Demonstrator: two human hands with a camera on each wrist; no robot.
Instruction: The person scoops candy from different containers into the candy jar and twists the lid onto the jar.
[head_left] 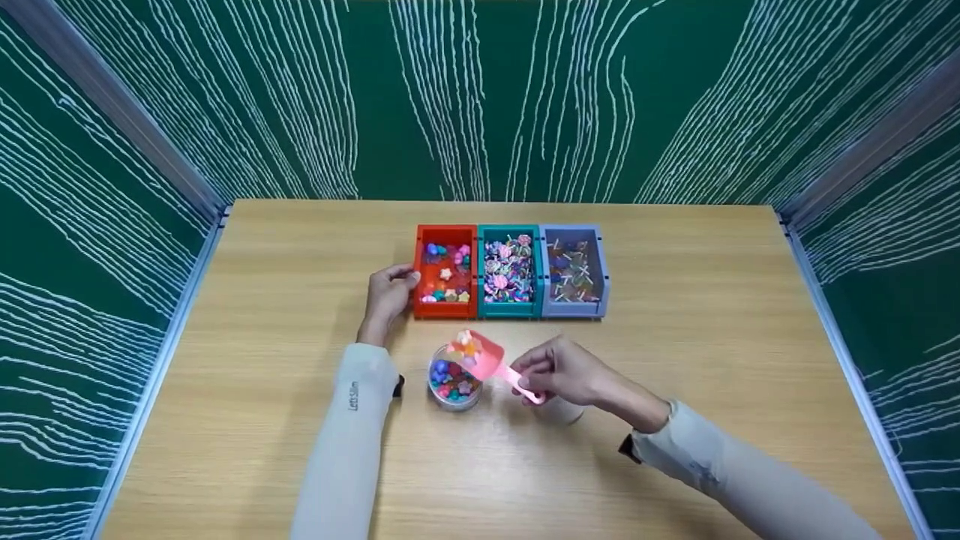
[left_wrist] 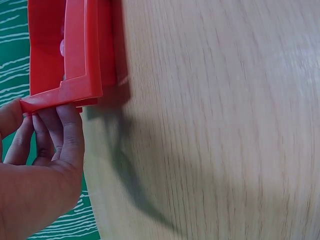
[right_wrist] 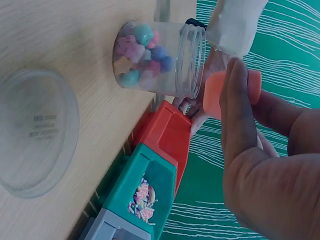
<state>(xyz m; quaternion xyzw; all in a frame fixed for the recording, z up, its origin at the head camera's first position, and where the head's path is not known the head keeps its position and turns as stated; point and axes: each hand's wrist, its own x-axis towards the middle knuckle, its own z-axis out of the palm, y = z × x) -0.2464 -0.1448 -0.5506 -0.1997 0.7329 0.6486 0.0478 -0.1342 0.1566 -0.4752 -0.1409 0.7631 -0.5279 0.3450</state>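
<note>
My right hand holds a pink scoop by its handle. Colourful beads lie in its tilted bowl, over a clear jar. Round and star-shaped beads fill the jar's lower part, and its mouth is uncovered. Over at the red bin, my left hand grips the left side wall; in the left wrist view the thumb lies at the rim and the fingers are against the outside. A few beads are scattered inside that bin.
Joined to the red bin are a teal bin of patterned pieces and a grey-lilac bin of small stick-like pieces. A clear round lid lies on the wooden table, partly hidden below my right hand. Green walls surround the table.
</note>
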